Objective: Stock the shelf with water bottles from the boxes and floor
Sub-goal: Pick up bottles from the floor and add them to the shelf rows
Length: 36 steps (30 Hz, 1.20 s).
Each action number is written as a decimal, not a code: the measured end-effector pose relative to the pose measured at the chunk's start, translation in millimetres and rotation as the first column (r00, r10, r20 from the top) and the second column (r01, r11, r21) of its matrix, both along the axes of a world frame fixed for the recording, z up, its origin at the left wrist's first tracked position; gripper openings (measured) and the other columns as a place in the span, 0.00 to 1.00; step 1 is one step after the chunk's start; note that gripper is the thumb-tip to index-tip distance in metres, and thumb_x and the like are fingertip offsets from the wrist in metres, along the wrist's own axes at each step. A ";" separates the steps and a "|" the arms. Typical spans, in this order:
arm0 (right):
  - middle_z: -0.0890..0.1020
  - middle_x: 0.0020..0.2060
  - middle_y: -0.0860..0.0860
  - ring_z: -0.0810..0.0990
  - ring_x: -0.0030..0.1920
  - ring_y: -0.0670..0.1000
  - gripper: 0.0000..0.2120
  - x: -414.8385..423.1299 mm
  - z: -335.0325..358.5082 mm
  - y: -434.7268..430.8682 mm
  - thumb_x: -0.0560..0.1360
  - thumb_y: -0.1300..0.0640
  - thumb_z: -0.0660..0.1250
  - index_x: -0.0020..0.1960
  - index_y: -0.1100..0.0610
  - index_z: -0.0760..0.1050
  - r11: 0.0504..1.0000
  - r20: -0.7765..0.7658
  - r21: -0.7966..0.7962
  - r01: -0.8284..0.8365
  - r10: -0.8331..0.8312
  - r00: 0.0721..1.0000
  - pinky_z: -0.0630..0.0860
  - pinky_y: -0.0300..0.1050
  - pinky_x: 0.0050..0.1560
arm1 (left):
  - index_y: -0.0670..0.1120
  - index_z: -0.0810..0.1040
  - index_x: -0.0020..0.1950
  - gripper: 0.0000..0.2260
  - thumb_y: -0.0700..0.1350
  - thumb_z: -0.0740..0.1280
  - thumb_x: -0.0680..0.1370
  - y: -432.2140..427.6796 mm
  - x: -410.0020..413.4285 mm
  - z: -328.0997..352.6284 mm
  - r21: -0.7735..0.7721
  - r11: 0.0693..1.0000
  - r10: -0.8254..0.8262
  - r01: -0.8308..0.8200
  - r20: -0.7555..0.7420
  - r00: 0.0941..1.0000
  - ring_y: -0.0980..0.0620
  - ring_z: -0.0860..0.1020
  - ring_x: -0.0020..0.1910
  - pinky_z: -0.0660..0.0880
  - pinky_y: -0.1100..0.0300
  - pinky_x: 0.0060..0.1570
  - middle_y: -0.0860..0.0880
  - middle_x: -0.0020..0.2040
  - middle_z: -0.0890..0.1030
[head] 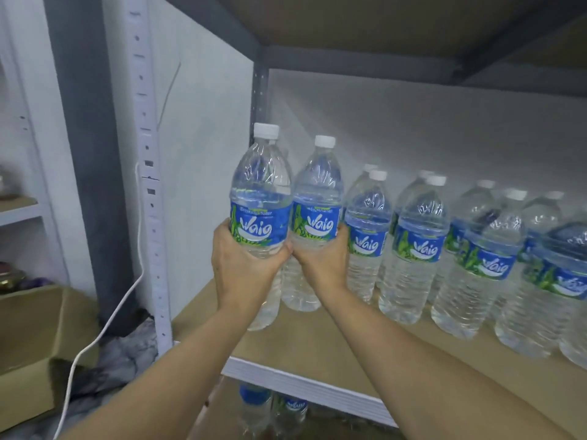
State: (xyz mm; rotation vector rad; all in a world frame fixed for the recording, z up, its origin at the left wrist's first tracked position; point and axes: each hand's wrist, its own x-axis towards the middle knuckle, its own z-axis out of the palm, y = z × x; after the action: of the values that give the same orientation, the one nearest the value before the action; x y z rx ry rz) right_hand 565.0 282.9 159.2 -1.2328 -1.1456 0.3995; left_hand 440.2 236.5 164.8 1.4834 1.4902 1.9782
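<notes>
My left hand (241, 265) grips a clear water bottle (262, 198) with a blue label and white cap at the left end of the shelf board (317, 344). My right hand (324, 262) grips a second, matching bottle (317, 198) right beside it. Both bottles stand upright, side by side, with their bases low over or on the board; I cannot tell which. To the right, several more of the same bottles (416, 249) stand in rows on the shelf.
The grey shelf post (259, 100) rises just behind the left bottle. An upper shelf (381, 23) hangs overhead. More bottles (273, 411) sit on the level below. An open cardboard box (38, 338) and a white cable (95, 338) lie at the left on the floor.
</notes>
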 end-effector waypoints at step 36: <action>0.72 0.56 0.43 0.74 0.56 0.46 0.49 1.1 -52.9 74.5 0.56 0.52 0.80 0.72 0.50 0.60 0.998 0.019 0.038 0.042 -0.042 0.999 0.70 0.42 0.56 | 0.45 0.72 0.63 0.37 0.52 0.83 0.58 29.8 -17.5 -24.7 0.068 0.993 0.094 -0.093 -0.013 0.996 0.55 0.77 0.53 0.68 0.69 0.52 0.51 0.55 0.78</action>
State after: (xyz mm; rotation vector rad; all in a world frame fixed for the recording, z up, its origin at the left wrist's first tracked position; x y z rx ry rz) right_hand 566.1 357.4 106.3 -1.2284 -1.1369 0.3338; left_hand 422.7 266.3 140.1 1.4854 1.5409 2.0936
